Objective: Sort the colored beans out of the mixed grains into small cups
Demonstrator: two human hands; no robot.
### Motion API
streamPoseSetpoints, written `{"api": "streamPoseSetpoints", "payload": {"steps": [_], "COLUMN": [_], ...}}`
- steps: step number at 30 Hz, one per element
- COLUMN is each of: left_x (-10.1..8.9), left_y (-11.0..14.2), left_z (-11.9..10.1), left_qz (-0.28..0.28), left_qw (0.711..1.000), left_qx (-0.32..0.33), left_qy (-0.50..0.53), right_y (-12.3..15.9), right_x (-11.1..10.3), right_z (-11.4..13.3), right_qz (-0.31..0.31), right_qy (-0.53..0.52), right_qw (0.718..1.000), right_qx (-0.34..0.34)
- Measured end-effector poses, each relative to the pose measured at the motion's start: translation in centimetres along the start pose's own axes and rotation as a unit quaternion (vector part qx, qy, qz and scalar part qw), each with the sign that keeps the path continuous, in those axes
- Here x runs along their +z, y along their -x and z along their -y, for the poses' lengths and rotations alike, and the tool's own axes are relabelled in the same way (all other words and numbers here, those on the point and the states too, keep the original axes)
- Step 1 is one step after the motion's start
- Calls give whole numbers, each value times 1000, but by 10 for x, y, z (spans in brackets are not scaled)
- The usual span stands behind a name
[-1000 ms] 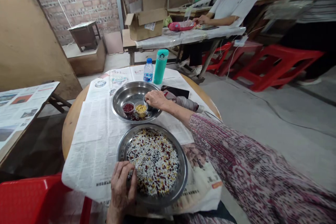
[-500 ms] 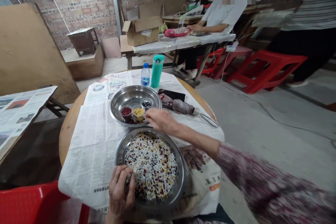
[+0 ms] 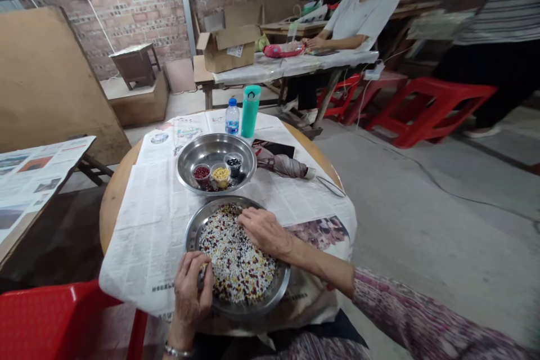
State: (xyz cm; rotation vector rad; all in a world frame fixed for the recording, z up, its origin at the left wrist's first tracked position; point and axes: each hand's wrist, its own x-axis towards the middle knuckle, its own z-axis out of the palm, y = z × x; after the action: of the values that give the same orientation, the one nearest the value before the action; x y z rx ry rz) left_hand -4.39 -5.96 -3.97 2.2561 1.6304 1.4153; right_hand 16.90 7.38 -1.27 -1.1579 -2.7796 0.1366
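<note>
A steel basin (image 3: 283,291) in front of me holds a spread mix of white grains (image 3: 236,264) with red, yellow and black beans among them. My right hand (image 3: 265,230) is low over the mix at its upper right, fingers bent down and drawn together; what is between the tips is hidden. At the left rim, my left hand (image 3: 192,287) has its fingers curled, and I cannot make out what they hold. Behind stands a second steel basin (image 3: 189,149) with three clear cups: red beans (image 3: 201,173), yellow beans (image 3: 220,174) and black beans (image 3: 233,163). Some loose beans lie beside the cups.
Newspaper (image 3: 139,225) covers the round table. Beyond the far basin stand a water bottle (image 3: 232,118) and a green flask (image 3: 250,112). A folded umbrella (image 3: 282,165) and a dark phone (image 3: 278,149) lie right. A red stool (image 3: 46,320) is at lower left; a person sits at another table.
My right hand has moved from the far basin's right edge, near the cups, back and down to the mix in the near basin. My left hand stays at the left rim.
</note>
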Motion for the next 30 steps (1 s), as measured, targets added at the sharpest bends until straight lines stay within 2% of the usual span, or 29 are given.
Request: {"api": "streamPoseSetpoints", "payload": {"steps": [3, 5, 8, 10, 12, 16, 20, 26, 30], "left_x": [0, 1, 1, -1, -3, -5, 11, 55, 65], "left_y": [-1, -1, -1, -3, -5, -16, -37, -76, -80], "left_z": [-2, -3, -5, -8, -12, -18, -17, -17, -16], "left_qz": [2, 3, 4, 19, 55, 160, 244, 297, 302], "left_qw": [1000, 1000, 1000, 1000, 998, 980, 955, 937, 946], "left_qx": [-7, -12, -11, -4, 2, -16, -35, -31, -29], "left_qy": [4, 6, 1, -13, -41, -120, -167, -183, -117], "right_y": [-2, 5, 23, 34, 43, 57, 66, 65, 64], "right_x": [3, 8, 14, 17, 17, 16, 21, 29, 28], "right_z": [5, 17, 29, 24, 12, -8, 1, 17, 17], "right_qz": [-10, -4, -6, -25, -50, -117, -182, -307, -314], "right_qy": [-3, -25, -58, -58, -59, -125, -160, -265, -266], "right_qw": [1000, 999, 991, 989, 992, 984, 970, 912, 909], "right_qx": [18, -23, -120, -134, -102, -49, -20, 68, 64]}}
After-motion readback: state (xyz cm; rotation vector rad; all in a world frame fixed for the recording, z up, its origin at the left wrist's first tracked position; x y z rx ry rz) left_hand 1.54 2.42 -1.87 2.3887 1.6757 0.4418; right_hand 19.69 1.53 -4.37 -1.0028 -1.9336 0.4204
